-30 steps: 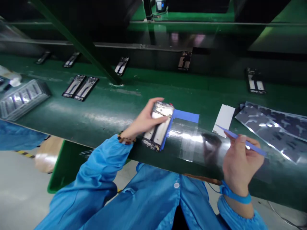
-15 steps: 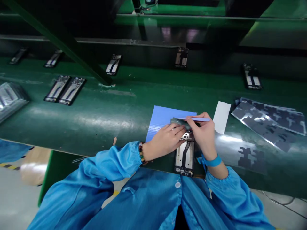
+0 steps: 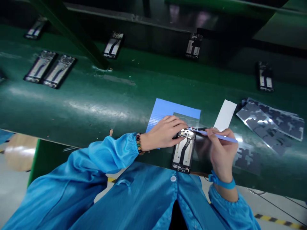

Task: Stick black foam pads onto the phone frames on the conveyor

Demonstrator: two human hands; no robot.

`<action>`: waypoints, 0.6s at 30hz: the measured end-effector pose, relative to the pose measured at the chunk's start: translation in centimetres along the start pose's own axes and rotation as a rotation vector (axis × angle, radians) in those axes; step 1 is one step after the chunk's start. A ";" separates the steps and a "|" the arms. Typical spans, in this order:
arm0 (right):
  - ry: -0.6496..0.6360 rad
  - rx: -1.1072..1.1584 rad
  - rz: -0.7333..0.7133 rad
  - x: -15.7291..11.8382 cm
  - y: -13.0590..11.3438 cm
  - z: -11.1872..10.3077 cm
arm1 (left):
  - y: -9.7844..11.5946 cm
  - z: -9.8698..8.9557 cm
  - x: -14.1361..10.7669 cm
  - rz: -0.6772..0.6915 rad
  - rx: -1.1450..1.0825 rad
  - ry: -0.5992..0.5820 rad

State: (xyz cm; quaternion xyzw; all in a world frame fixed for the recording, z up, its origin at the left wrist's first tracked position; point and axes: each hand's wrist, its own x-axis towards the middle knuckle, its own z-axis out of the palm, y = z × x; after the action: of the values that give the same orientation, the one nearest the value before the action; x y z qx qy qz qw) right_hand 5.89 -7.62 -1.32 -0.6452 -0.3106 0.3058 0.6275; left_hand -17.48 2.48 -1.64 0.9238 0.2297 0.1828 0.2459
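Note:
A phone with its back off (image 3: pixel 184 151) lies in front of me, its bare circuit board at the far end and a dark flex strip down the middle. My left hand (image 3: pixel 165 131) grips its upper left edge, thumb low and fingers curled over the far end. In my right hand (image 3: pixel 222 148) is a pair of purple tweezers (image 3: pixel 223 137), slanting left with the tip at the board's upper right. Beneath the phone's far end, a clear film sheet (image 3: pixel 193 120) lies partly over a blue sheet (image 3: pixel 176 106).
At right lie a white card (image 3: pixel 224 115) and overlapping film sheets with dark die-cut stickers (image 3: pixel 266 124). Another sticker sheet (image 3: pixel 247 158) is near my right wrist. Two opened phones (image 3: pixel 59 71) sit at left; several more line the back. A green post (image 3: pixel 79 35) rises from the bench.
My right hand has drawn right and toward me, and the tweezers now reach the circuit board from the right. Dark film held over the phone's far end has gone from there. The view has shifted.

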 end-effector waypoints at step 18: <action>-0.076 -0.117 -0.044 -2.0 0.0 -0.4 | 0.0 -0.1 0.1 0.132 0.113 -0.047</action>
State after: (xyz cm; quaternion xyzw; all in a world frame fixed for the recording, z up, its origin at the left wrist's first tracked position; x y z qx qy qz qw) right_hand 5.00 -9.44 -1.27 -0.6618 -0.3657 0.2976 0.5829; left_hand -17.47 2.55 -1.58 0.9534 0.1726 0.1634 0.1860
